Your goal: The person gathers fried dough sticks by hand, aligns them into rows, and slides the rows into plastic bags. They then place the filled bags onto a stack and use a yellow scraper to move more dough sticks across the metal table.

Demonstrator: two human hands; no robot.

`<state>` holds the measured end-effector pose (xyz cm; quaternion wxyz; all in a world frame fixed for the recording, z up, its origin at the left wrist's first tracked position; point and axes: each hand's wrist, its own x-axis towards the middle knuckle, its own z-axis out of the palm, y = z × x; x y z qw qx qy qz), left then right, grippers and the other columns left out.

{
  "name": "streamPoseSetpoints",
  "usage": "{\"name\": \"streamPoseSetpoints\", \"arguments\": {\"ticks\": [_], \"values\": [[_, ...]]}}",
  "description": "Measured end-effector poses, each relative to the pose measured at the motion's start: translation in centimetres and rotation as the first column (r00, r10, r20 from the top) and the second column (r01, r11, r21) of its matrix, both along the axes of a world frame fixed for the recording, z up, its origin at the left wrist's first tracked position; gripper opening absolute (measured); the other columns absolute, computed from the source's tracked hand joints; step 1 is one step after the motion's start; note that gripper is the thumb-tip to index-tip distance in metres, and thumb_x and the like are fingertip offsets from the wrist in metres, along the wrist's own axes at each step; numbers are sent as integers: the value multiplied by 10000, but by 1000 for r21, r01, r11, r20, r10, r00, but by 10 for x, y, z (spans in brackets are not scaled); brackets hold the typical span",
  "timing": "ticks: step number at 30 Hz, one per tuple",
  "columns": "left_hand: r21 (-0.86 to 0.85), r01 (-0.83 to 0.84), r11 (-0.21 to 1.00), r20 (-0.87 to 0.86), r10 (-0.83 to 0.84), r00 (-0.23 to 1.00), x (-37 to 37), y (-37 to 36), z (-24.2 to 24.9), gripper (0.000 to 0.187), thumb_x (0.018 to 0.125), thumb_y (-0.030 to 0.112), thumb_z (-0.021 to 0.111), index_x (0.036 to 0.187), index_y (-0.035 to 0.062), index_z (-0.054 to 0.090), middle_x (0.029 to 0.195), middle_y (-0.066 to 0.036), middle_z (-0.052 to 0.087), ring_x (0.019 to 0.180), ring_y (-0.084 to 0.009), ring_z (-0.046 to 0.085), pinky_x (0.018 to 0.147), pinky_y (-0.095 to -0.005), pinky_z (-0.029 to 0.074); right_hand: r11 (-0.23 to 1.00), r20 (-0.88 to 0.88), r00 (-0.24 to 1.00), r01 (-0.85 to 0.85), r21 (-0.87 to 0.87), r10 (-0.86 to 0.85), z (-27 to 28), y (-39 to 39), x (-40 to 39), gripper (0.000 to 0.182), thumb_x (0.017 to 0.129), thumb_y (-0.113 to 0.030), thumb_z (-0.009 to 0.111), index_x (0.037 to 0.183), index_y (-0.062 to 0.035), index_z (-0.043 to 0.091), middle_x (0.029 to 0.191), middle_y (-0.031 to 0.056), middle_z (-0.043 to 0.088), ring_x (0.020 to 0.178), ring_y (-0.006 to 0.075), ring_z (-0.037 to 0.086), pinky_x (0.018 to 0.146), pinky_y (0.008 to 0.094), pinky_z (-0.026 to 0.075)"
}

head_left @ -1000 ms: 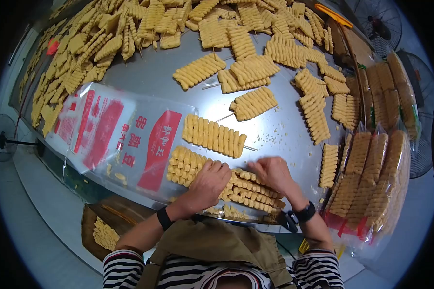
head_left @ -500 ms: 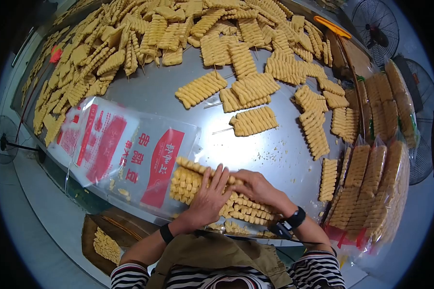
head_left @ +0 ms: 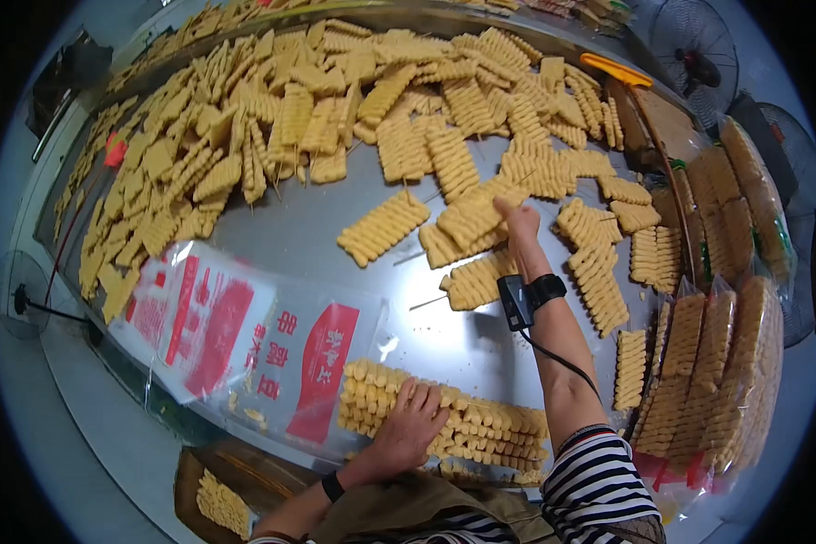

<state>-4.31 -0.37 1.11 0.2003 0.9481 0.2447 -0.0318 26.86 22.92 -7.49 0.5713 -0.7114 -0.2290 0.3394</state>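
Right hand left near stack, now stretched far over loose skewers mid-surface, fingers touching top one, grip not closed. Left hand flat, open, pressing stack at near edge of surface. Stack built beside printed bags; unbagged. Many skewers left far side. Filled bags crowd right edge; bare steel between stack and pile.
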Motion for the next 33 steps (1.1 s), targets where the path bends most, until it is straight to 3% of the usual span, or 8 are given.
{"name": "streamPoseSetpoints", "arguments": {"ticks": [5,7,9,11,16,23,27,33], "values": [[18,-28,999,51,27,998,0,-3,-5,540,590,154,712,1070,-22,539,1215,-229,457,1224,-363,384,1103,-522,212,877,65,991,-137,461,121,71,-53,-24,287,789,-40,665,1044,12,542,1021,98,642,850,171,617,698,284,497],[8,-32,999,40,31,999,-1,-3,-7,583,562,154,730,1094,-4,550,1225,-225,453,1226,-366,383,1110,-527,199,838,312,910,-385,387,274,125,-111,-51,288,824,-33,620,1103,3,559,960,119,652,838,141,618,709,275,507],[31,-23,999,46,22,999,0,-2,-7,628,534,154,748,1117,14,561,1235,-221,449,1228,-369,381,1118,-532,187,735,495,544,-526,-427,677,146,-167,-55,349,848,-35,584,1196,-49,560,949,158,666,837,155,648,742,295,525],[-10,-44,999,64,44,997,0,-3,-7,646,514,149,759,1112,8,559,1232,-216,448,1221,-366,385,1113,-535,197,643,610,365,-693,-325,703,105,-219,-56,397,873,-86,590,1267,-108,547,973,176,671,850,211,672,759,345,532],[-1,-40,999,66,40,997,-1,-6,-4,639,513,145,762,1102,5,557,1207,-213,448,1207,-360,394,1107,-532,212,516,326,401,-700,-493,856,91,-280,-93,342,877,-359,614,1085,-93,665,985,169,670,843,336,652,736,374,519],[52,-23,998,121,16,993,-3,-10,-2,577,561,155,760,1060,-24,532,1167,-223,450,1174,-365,407,1098,-520,232,706,456,541,-579,-407,706,81,-279,-121,248,862,-238,603,965,-19,656,905,131,653,774,307,640,694,367,513],[64,-48,997,185,35,982,-6,-14,-10,610,537,89,732,1107,-6,538,1219,-252,419,1203,-410,387,1104,-554,213,690,627,393,-639,-340,673,68,-288,-127,260,851,-220,602,1000,-10,636,1001,138,634,861,293,624,725,368,508],[91,-65,994,332,31,943,-8,-20,-17,529,595,31,650,1101,-46,514,1221,-277,429,1180,-427,413,1096,-576,217,400,633,44,-808,-432,773,87,-300,-119,1024,628,-564,759,1383,-4,353,1217,195,484,1070,362,476,909,446,411]]}}
